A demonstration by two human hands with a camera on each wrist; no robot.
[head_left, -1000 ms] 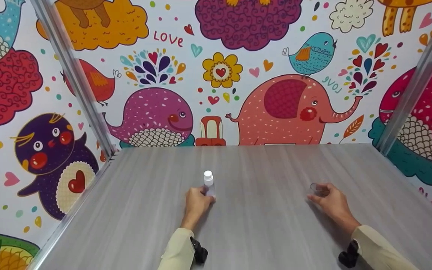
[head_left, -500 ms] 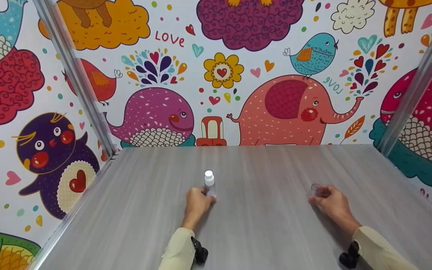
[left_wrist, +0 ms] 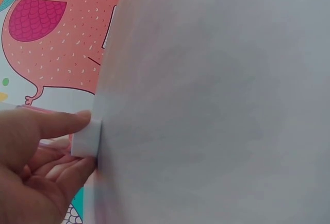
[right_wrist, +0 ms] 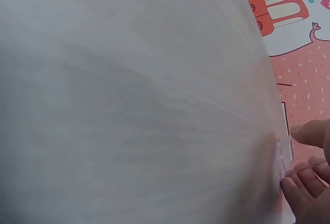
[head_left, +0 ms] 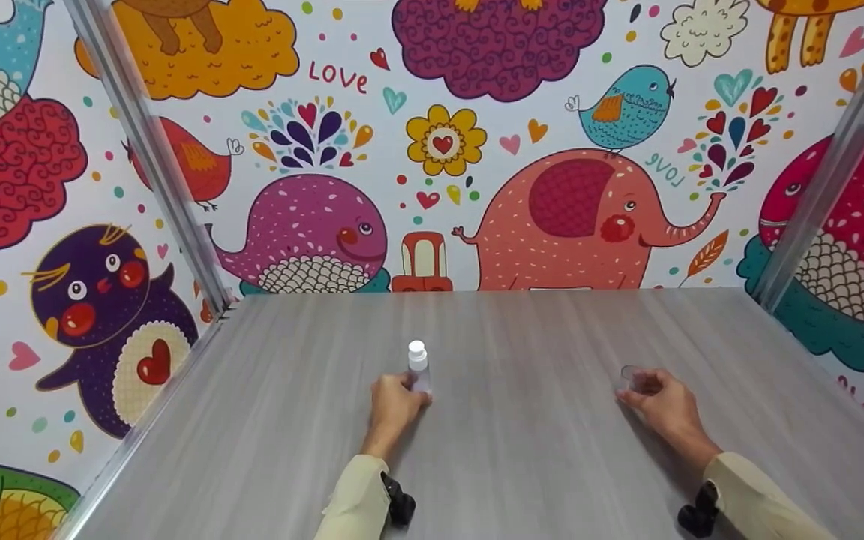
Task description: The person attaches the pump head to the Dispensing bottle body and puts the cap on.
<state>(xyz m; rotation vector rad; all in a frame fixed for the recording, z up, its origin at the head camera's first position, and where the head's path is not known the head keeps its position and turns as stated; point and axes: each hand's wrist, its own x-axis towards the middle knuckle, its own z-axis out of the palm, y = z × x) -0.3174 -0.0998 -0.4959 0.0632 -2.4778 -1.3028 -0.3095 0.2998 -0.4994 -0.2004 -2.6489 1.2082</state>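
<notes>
In the head view a small clear bottle [head_left: 418, 371] with a white top stands upright on the table. My left hand [head_left: 394, 405] grips its lower part between thumb and fingers. The left wrist view shows the whitish lower end of the bottle [left_wrist: 86, 140] between the thumb and fingertips. Farther right, my right hand [head_left: 661, 401] holds a small clear cap-like piece [head_left: 629, 377] just over the tabletop. The right wrist view shows only an edge of this clear piece [right_wrist: 282, 154] between thumb and fingers; its full shape is hidden.
The grey wood-grain table [head_left: 514, 450] spreads under both hands. Printed cartoon walls [head_left: 552, 75] rise at its back and sides, with a metal post [head_left: 154, 165] on the left and another metal post [head_left: 822, 165] on the right.
The clear piece has turned a little in my right hand, and the right fingers have shifted slightly around it. My left hand and the bottle stay in place.
</notes>
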